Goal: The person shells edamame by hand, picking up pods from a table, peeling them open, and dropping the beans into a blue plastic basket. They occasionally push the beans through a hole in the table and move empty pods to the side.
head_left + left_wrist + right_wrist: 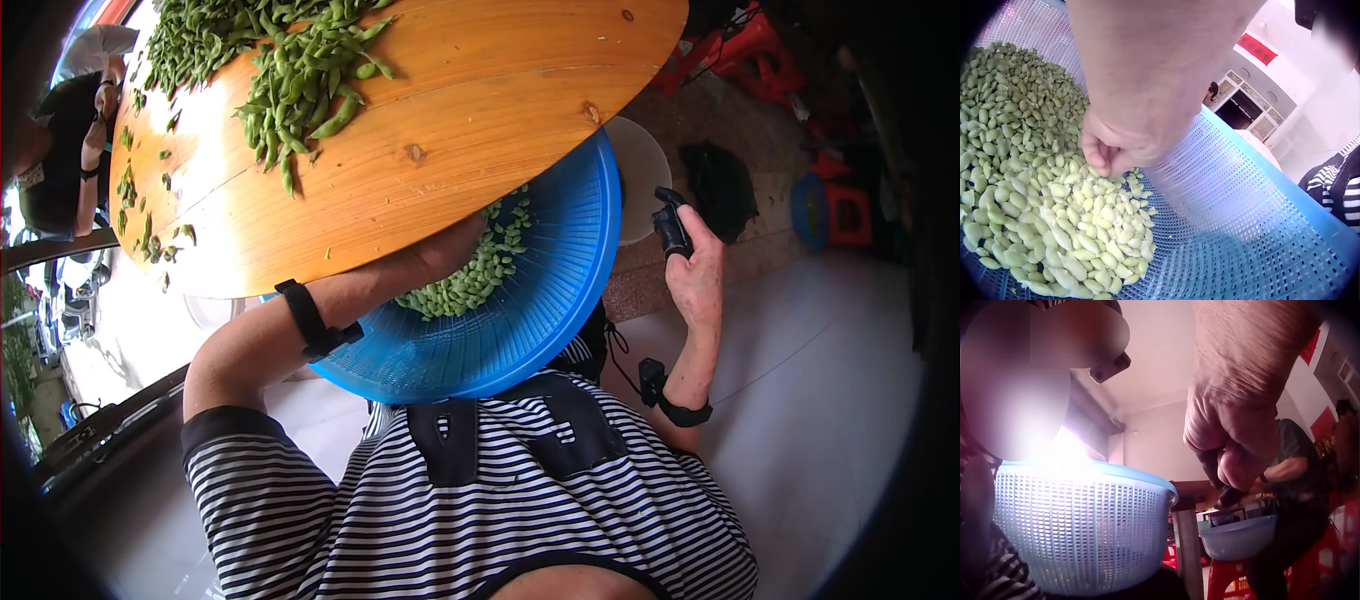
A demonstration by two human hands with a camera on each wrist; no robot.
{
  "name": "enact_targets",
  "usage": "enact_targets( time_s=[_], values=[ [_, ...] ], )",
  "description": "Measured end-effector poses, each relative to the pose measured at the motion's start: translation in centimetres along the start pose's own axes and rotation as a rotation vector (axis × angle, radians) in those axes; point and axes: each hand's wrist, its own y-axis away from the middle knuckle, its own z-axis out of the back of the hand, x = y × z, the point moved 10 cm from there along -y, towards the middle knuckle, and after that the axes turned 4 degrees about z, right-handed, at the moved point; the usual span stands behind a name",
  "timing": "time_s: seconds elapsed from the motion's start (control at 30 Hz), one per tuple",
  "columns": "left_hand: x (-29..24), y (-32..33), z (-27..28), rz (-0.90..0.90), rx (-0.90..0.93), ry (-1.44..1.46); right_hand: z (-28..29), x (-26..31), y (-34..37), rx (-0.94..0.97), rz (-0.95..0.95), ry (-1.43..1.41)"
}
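1. Beans, shelled and green, lay in the blue basket, which I saw through the head camera just in front of the striped shirt. The wooden table overhung the basket's far left part, with a pile of pods toward its far left side. The left hand reached into the basket under the table's edge, its fingers hidden from me there. The right hand was raised on the right, apart from the basket, relaxed and free of any load, with black covers on two digits.

2. From the left wrist, I saw the left hand's curled fingers at the right edge of the bean heap; I could not tell whether they had grasped any. Beans filled the left of the basket, and bare mesh showed on the right.

3. From the right wrist, I saw the right hand's fingers loosely bent, right of the basket. Beyond it sat another person, near a pale blue basin on a red stool.
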Motion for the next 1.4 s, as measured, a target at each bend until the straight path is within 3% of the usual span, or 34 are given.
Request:
enact_targets(
  time_s=[0.07,0.2,0.33,0.37,0.4,0.43,0.67,0.7,0.77,0.8,0.87,0.9,0.97,1.03,1.2,1.27,1.3,1.33,1.4],
  values=[
    [1.0,0.4,-0.8,0.096,0.067,0.241,-0.2,0.0,0.0,0.02,-0.023,0.0],
    [0.5,0.4,-0.5,0.128,0.132,0.249,-0.2,0.2,-0.1,0.024,0.0,0.011],
    [-0.1,0.7,1.3,0.343,0.115,1.025,-0.6,-0.1,-0.2,0.045,0.005,0.01],
    [-3.2,7.7,2.0,0.395,0.108,1.219,-0.7,-0.2,-0.1,0.046,-0.003,-0.004],
    [-3.5,8.1,2.3,0.446,0.101,1.413,-0.7,-0.2,-0.1,0.046,-0.004,-0.005],
    [-0.4,0.2,2.3,0.496,0.094,1.607,-0.8,-0.2,-0.1,0.051,-0.007,0.009],
    [-4.1,-1.9,4.2,0.832,-0.005,2.971,-1.0,-0.5,0.1,0.045,-0.023,-0.044],
    [-4.0,-2.0,4.1,0.832,-0.005,2.971,-1.1,-0.5,0.1,0.045,-0.022,-0.045],
    [-3.7,-4.0,7.2,0.23,0.195,1.198,-1.1,-0.5,-0.1,0.046,0.005,-0.042],
    [-1.4,-4.1,5.1,0.229,0.199,1.195,-1.2,-0.5,-0.2,0.047,0.008,-0.044],
    [3.5,-2.9,-1.4,0.25,0.412,2.432,-1.2,-0.5,-0.3,0.048,0.006,-0.037],
    [4.2,-2.1,-1.8,0.256,0.42,2.43,-1.1,0.0,-0.5,0.05,0.014,-0.036],
    [5.9,-0.5,-2.7,0.503,0.313,3.116,-1.0,1.0,-0.7,0.051,0.015,-0.007],
    [7.7,1.2,-4.6,0.467,0.326,3.076,-1.0,1.6,-0.8,0.039,0.044,-0.021],
    [8.8,6.8,-10.5,0.603,0.147,3.478,-0.7,2.0,-1.1,0.004,0.086,-0.015],
    [8.4,10.5,-13.0,0.672,0.298,3.511,-0.2,1.1,-1.2,-0.029,0.081,-0.006],
    [8.2,12.4,-14.0,0.759,0.313,3.508,-0.1,1.1,-1.3,-0.029,0.082,-0.006],
    [7.4,14.4,-14.5,0.809,0.508,3.498,0.2,1.0,-1.4,-0.043,0.072,0.009],
    [5.6,19.6,-15.7,1.255,0.582,3.288,0.8,0.9,-1.6,-0.056,0.057,0.02]
  ],
)
